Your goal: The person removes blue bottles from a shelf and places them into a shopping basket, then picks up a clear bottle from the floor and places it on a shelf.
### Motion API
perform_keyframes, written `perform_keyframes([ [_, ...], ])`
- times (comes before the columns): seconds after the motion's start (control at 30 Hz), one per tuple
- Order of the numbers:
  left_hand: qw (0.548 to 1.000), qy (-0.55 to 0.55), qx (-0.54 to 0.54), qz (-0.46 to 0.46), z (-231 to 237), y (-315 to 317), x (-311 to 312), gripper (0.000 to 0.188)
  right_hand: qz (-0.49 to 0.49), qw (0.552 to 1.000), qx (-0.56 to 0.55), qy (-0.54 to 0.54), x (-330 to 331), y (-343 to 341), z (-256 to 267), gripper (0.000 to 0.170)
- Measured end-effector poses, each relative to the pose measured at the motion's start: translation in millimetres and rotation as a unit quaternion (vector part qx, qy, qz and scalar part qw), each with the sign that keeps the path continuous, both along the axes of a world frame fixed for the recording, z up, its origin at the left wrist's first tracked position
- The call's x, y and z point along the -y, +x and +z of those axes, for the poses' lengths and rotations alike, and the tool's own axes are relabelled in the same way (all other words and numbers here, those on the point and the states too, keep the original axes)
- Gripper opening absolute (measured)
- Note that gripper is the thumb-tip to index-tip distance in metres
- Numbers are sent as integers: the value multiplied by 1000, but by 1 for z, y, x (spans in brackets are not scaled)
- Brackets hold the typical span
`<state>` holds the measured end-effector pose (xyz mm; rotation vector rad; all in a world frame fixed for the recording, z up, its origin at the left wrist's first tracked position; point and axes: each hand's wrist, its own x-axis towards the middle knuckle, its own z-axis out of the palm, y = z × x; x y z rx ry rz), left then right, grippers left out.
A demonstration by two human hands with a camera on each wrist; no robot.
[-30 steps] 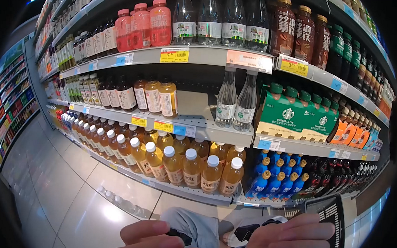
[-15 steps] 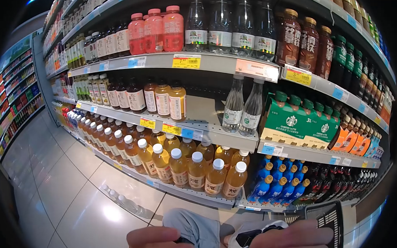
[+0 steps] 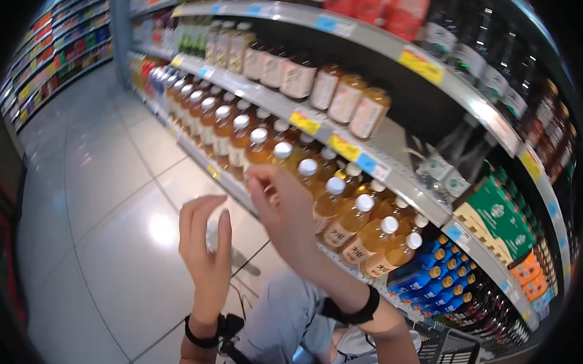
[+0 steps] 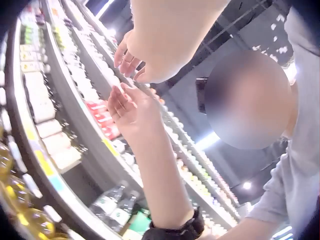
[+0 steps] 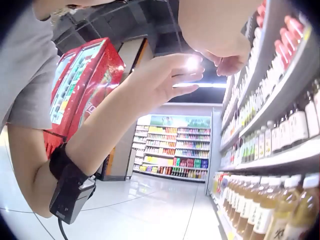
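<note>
In the head view both hands are held up in front of the knees with nothing in them. My left hand (image 3: 204, 243) is upright over the floor, its fingers loosely bent and the thumb apart. To its right, my right hand (image 3: 285, 204) reaches across with loosely curved fingers. It overlaps the row of amber drink bottles (image 3: 364, 223) with white caps on the bottom shelf. The right wrist view shows the left hand (image 5: 162, 82) with its fingers extended beside the right one. Each wrist wears a black strap (image 3: 358, 306).
Shelves of drinks run along the right side, with dark bottles (image 3: 298, 76) on the middle shelf and blue bottles (image 3: 423, 279) low down. A black shopping basket (image 3: 449, 354) stands at lower right. Tiled floor (image 3: 109, 240) stretches left. A red vending machine (image 5: 85, 85) shows in the right wrist view.
The head view has swung left and tilted, so the shelves shift right and slant. Both hands have come up from the bottom edge into fuller view, now closer together, towards the left.
</note>
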<state>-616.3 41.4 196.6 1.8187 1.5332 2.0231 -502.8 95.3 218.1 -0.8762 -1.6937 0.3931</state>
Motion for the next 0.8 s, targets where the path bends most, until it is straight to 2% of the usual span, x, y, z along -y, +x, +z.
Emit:
perform_keyframes([
  [0.03,999,-37,19,20,-25,-17,-16,14,4,1000,-5,-20,-17,-9,-18,11],
  [0.07,995,-79,36,51,-57,-45,-28,11,4,996,44,-73,-46,-23,-56,10],
  [0.13,987,-134,44,70,-97,-71,-39,11,20,991,51,-120,-61,-33,-85,9],
  [0.2,980,-177,52,79,-128,-86,-44,11,30,983,69,-166,-67,-39,-113,8],
  [0.27,973,-211,59,78,-152,-93,-45,12,66,974,50,-209,-63,-44,-115,11],
  [0.33,969,-228,63,69,-163,-95,-44,12,119,960,7,-253,-53,-44,-98,13],
  [0.37,968,-233,68,64,-166,-93,-45,12,191,931,-78,-299,-46,-40,-80,15],
  [0.47,966,-243,79,42,-171,-86,-47,12,324,877,-179,-307,1,-8,13,18],
  [0.53,965,-247,81,24,-169,-77,-51,12,385,878,-219,-183,32,16,47,18],
  [0.6,969,-236,76,-1,-168,-66,-52,11,398,884,-228,-86,59,38,65,18],
  [0.8,977,-204,45,-47,-144,-31,-48,11,346,906,-221,100,104,80,73,19],
])
